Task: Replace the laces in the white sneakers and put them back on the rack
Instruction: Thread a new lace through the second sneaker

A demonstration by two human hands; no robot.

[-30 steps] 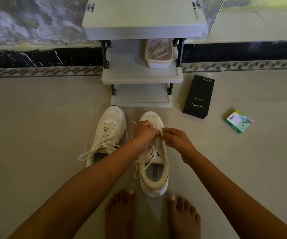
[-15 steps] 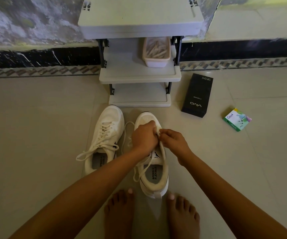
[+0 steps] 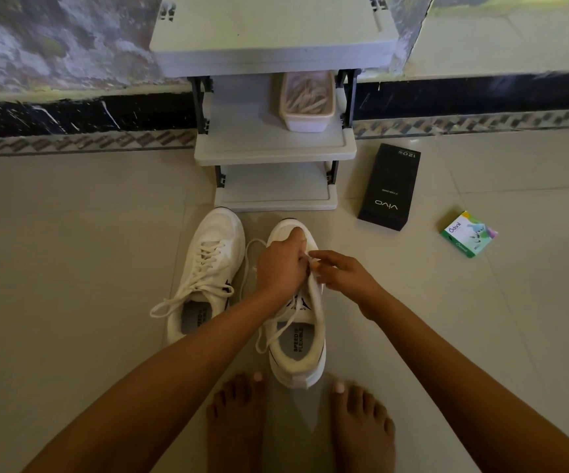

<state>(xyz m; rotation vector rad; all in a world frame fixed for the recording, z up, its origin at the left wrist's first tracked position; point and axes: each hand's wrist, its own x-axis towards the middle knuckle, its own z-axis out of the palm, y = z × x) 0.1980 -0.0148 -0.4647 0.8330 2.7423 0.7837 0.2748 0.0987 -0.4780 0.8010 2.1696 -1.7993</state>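
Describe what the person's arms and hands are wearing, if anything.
Nothing visible. The left hand and right hand are bare, with no gloves, rings or watch. The left forearm and right forearm are uncovered to the frame's edge; no sleeves show.

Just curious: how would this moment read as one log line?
step: lacing | left hand: grips sneaker | right hand: pinches lace | second sneaker: floor, laced

Glossy tile floor point(image 3: 71, 268); matt plastic rack point(image 3: 242, 141); cloth laces point(image 3: 204, 264).
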